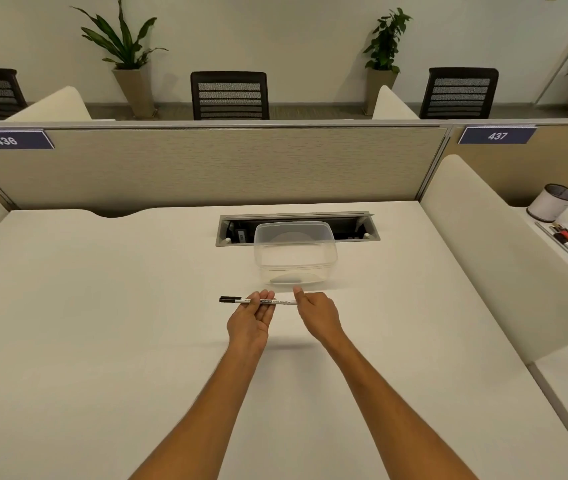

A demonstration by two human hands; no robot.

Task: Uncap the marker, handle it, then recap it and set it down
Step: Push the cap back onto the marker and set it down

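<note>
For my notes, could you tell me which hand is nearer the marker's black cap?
Left. The left hand holds the marker beside its black cap; the right hand grips the opposite end.

Printed in white on a dark blue tag (pixel 7 140) at the partition's top left: "436". Printed likewise on a second blue tag (pixel 497 135) at the neighbouring partition's top: "437". Along the white barrel of the marker (pixel 258 301), near the counter's middle: "WHITE BOARD", legible; remaining barrel lettering too small to read.
</note>
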